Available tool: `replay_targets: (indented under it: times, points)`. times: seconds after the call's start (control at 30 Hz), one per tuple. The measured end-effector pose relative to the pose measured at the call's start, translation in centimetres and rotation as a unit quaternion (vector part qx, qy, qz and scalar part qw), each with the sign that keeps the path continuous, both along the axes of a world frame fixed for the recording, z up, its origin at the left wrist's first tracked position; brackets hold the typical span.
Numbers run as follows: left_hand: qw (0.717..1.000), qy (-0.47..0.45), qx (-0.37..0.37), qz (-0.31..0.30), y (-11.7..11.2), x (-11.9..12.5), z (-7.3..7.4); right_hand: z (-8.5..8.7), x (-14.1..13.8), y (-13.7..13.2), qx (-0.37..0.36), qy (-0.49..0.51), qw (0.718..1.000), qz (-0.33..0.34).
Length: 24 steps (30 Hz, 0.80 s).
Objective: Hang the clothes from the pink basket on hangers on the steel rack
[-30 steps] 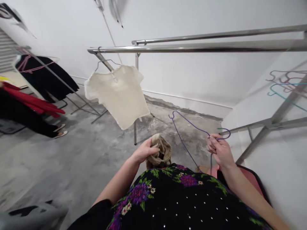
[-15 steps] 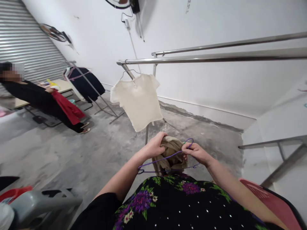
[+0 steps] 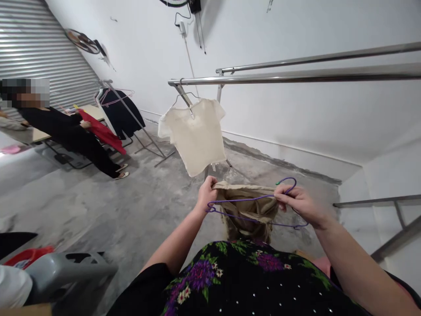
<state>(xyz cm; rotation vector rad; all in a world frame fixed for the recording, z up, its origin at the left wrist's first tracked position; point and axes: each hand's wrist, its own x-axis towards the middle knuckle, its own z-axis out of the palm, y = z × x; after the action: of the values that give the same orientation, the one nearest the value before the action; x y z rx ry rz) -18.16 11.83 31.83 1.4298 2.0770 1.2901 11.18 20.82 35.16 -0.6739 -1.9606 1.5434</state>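
Clothes rails (image 3: pixel 279 78), roller shutter (image 3: pixel 29 48), concrete floor (image 3: pixel 158 197) — a garment workroom.

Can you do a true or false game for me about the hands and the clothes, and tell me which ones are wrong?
1. The right hand holds a purple hanger. True.
2. The left hand holds a red bucket. False: it holds brown cloth.
3. A cream shirt hangs from a metal bar. True.
4. The other person holds yellow cloth. False: it's red cloth.
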Motion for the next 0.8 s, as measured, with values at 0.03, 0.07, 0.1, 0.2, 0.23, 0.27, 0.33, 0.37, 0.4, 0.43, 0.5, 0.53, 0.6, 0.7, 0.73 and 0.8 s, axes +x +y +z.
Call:
replay_targets:
  times: [0.03, 0.07, 0.1, 0.2, 0.23, 0.27, 0.33, 0.37, 0.4, 0.43, 0.5, 0.53, 0.6, 0.7, 0.73, 0.8]
  points:
    - [0.998, -0.054, 0.000, -0.013, 0.2, 0.0, 0.0, 0.1, 0.2, 0.0, -0.009, -0.013, 1.000, -0.009]
    - [0.995, -0.095, 0.000, -0.034, 0.3, 0.0, 0.1, 0.2, 0.4, 0.0, -0.020, -0.025, 0.999, -0.017]
    - [0.992, -0.115, 0.000, -0.055, 0.4, 0.1, 0.1, 0.1, 0.5, 0.0, -0.033, -0.034, 0.999, -0.026]
    - [0.996, -0.008, -0.026, -0.091, 0.2, 0.0, 0.4, -0.7, 0.9, 0.3, -0.066, -0.048, 0.995, -0.056]
    - [0.993, 0.064, -0.049, -0.092, 0.1, 0.0, 0.5, -1.0, 1.0, 0.3, -0.077, -0.049, 0.994, -0.068]
    - [0.984, 0.134, -0.074, -0.091, -0.1, -0.1, 0.6, -1.4, 1.0, 0.4, -0.087, -0.049, 0.992, -0.080]
    - [0.959, 0.236, -0.126, -0.091, -0.4, -0.2, 0.6, -2.0, 1.1, 0.4, -0.106, -0.051, 0.988, -0.104]
    - [0.948, 0.266, -0.148, -0.090, -0.6, -0.2, 0.5, -2.2, 1.0, 0.3, -0.115, -0.053, 0.986, -0.112]
    - [0.939, 0.289, -0.163, -0.087, -0.7, -0.1, 0.4, -2.3, 1.0, 0.2, -0.125, -0.055, 0.984, -0.116]
    - [0.931, 0.311, -0.171, -0.083, -0.8, 0.0, 0.3, -2.4, 0.9, 0.1, -0.138, -0.057, 0.982, -0.117]
    - [0.914, 0.357, -0.177, -0.072, -1.0, 0.2, -0.1, -2.5, 0.8, -0.1, -0.166, -0.056, 0.978, -0.115]
    - [0.906, 0.377, -0.179, -0.068, -1.1, 0.3, -0.3, -2.6, 0.7, -0.2, -0.179, -0.054, 0.976, -0.115]
    - [0.897, 0.398, -0.182, -0.065, -1.3, 0.3, -0.9, -2.8, 0.6, -0.3, -0.197, -0.050, 0.972, -0.117]
    - [0.930, 0.325, -0.161, -0.067, -1.3, 0.0, -2.1, -3.0, 0.5, -0.4, -0.194, -0.049, 0.974, -0.105]
    - [0.956, 0.248, -0.144, -0.064, -1.2, -0.2, -2.5, -3.0, 0.5, -0.4, -0.182, -0.050, 0.977, -0.097]
    - [0.992, 0.043, -0.113, -0.046, -0.8, -0.7, -3.5, -3.0, 0.6, -0.3, -0.149, -0.058, 0.985, -0.066]
